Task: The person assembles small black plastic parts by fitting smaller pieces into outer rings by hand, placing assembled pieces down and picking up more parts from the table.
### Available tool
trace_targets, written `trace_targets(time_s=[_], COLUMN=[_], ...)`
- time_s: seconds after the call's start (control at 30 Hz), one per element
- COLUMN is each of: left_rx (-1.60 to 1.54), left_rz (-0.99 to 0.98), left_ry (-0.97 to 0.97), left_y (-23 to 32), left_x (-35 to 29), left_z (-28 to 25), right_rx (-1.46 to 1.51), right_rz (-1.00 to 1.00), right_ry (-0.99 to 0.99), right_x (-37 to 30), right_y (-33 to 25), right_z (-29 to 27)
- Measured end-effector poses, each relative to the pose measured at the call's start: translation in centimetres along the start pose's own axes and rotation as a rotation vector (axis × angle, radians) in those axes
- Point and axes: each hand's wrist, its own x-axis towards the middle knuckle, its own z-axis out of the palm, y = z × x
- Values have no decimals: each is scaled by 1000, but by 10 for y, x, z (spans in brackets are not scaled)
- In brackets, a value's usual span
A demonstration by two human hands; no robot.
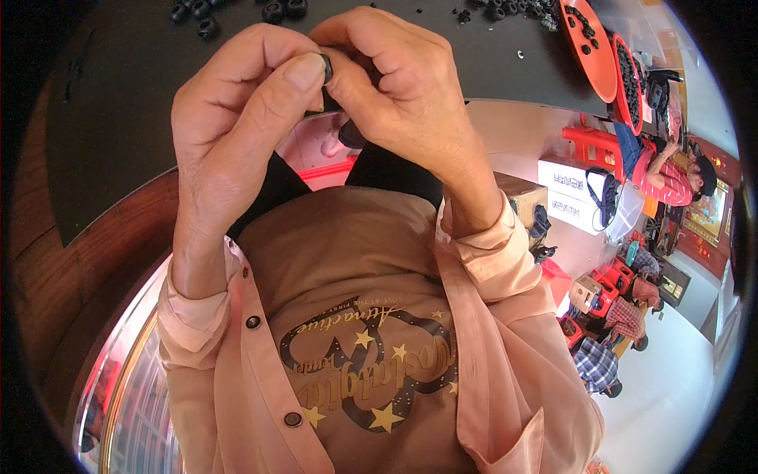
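Observation:
My left hand and my right hand meet over the near edge of a dark table. Between the fingertips is a small black part, of which only a sliver shows. The left thumb lies along it, and the right thumb and curled fingers press at its other side. My fingers hide the rest, so its exact kind cannot be made out. Just beyond the left hand lie several small black ring-like pieces, with more black pieces close by.
The dark mat covers the tabletop. Another pile of black pieces lies at the far right. An orange tray with some black pieces and a red basket full of them stand at the right edge. Other people sit farther right.

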Motion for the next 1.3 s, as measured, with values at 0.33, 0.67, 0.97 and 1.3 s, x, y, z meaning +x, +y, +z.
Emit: trace_targets(time_s=[0.33, 0.67, 0.97, 1.3], left_rx=[6, 8, 21, -30], left_rz=[29, -54, -9, -6], left_ry=[-13, 92, 40, -5], left_y=[-2, 0, -3, 0], left_x=[1, -2, 0, 2], left_z=[-2, 1, 1, 2], right_rx=[11, -7, -14, 54], right_rz=[-17, -32, -13, 125], right_ry=[25, 21, 29, -32], right_x=[1, 0, -1, 2], right_y=[0, 0, 0, -5], right_z=[3, 3, 1, -2])
